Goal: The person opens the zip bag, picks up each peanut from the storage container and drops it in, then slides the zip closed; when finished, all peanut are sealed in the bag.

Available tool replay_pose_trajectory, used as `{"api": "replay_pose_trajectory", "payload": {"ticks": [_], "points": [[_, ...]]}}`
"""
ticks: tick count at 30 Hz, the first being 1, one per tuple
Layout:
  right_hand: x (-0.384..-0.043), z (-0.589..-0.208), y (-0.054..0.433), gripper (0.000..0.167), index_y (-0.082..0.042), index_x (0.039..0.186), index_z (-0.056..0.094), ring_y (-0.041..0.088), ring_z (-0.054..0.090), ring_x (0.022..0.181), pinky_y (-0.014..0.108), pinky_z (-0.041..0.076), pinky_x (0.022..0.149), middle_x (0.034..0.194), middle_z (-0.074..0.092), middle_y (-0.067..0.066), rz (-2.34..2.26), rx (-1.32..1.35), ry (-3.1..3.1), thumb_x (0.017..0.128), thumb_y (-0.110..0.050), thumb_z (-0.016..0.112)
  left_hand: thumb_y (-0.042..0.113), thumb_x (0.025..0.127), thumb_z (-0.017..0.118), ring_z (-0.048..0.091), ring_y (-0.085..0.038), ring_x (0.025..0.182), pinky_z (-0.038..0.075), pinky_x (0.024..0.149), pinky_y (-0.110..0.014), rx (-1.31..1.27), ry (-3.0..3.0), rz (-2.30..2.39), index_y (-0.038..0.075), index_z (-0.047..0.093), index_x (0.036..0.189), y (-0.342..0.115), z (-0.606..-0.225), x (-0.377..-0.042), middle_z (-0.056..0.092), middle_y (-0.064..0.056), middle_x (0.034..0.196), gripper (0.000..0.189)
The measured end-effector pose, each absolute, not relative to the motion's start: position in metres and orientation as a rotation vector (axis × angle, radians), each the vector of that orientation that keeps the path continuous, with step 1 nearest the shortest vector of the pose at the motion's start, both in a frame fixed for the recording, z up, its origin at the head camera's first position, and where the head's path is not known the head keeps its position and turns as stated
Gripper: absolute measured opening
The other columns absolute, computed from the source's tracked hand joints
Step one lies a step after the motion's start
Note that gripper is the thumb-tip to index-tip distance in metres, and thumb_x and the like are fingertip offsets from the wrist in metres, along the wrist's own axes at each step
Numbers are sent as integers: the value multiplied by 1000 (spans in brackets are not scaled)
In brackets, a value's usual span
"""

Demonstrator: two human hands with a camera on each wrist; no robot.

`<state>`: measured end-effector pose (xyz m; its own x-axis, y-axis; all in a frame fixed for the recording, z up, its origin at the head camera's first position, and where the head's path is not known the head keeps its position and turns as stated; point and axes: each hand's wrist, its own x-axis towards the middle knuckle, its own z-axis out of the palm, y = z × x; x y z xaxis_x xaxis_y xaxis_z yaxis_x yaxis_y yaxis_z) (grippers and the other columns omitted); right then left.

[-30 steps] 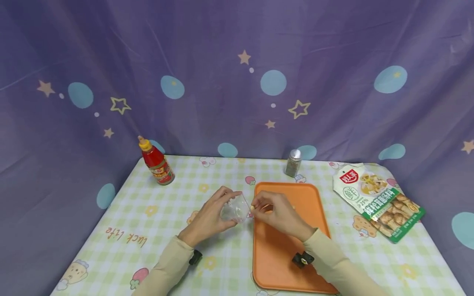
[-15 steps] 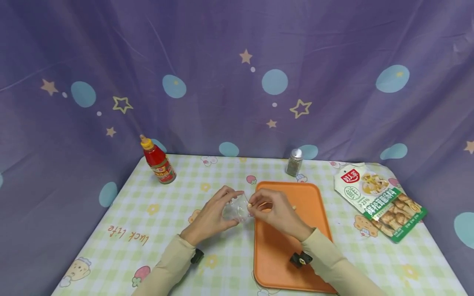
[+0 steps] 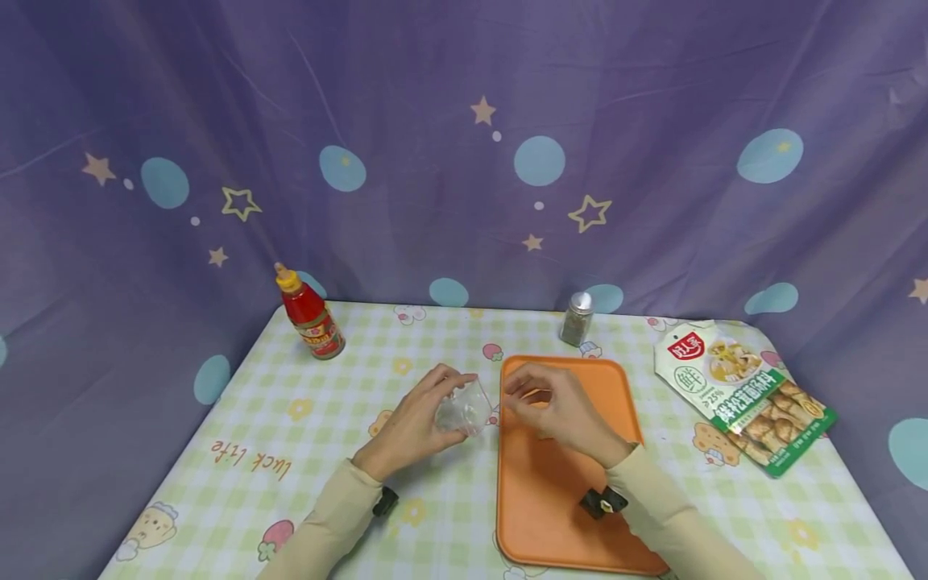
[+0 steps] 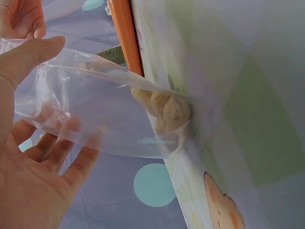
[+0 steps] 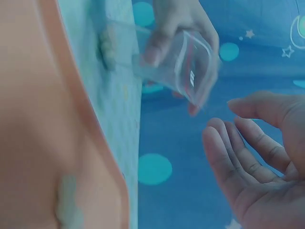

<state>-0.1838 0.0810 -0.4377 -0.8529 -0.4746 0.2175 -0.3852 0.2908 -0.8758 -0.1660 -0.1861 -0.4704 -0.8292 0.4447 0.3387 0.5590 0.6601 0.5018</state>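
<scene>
A clear plastic zip bag (image 3: pixel 464 409) is held upright by my left hand (image 3: pixel 416 415), thumb on one side and fingers on the other. Its mouth gapes open, with a red zip line along it in the right wrist view. Several beige lumpy pieces (image 4: pixel 167 110) lie at the bottom of the bag. My right hand (image 3: pixel 557 409) is just right of the bag mouth, above the orange tray (image 3: pixel 544 515). Its thumb and fingers are bent but apart, with nothing between them. A blurred pale piece (image 5: pixel 69 202) lies on the tray.
A red sauce bottle with a yellow cap (image 3: pixel 310 314) stands at the back left. Behind the tray is a small spice shaker (image 3: pixel 576 320). A green and white food pouch (image 3: pixel 747 395) lies at the right. A purple curtain (image 3: pixel 406 105) hangs behind the checked tablecloth (image 3: pixel 348 387).
My right hand brought a small beige piece to the bag mouth, let it go, then drew back right over the tray with its fingertips apart. My left hand kept the bag in place.
</scene>
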Motion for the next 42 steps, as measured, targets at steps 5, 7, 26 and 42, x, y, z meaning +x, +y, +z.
{"api": "replay_pose_trajectory", "payload": {"ticks": [5,7,26,42], "points": [[-190,-432,100,10,-23,103,74,11,73,96,32,60,90,102,76,-6,-1569,-794,2551,95,-19,77,17,76,93,53,-8,103,54,88,-30,-812,-2700,-905,25,55,149,-186,-471,-166,55,8,125,83],[-193,-432,108,9,-21,103,74,12,73,94,31,61,88,101,76,-5,-1548,-787,2590,95,-19,78,17,76,93,52,-8,102,54,87,-30,-809,-2703,-903,25,55,150,-186,-471,-166,55,8,125,83],[-203,-474,163,10,-12,90,74,4,66,73,25,58,70,82,72,-4,-1232,-742,2843,87,-6,81,17,76,93,53,-8,103,55,89,-31,-793,-2720,-919,26,54,150,-187,-470,-166,55,8,127,84],[-197,-491,164,10,-8,91,73,2,62,68,20,53,64,78,71,-2,-1191,-719,2756,86,-4,80,17,76,93,54,-8,104,55,90,-32,-791,-2725,-938,27,54,150,-185,-471,-166,55,9,128,84]]}}
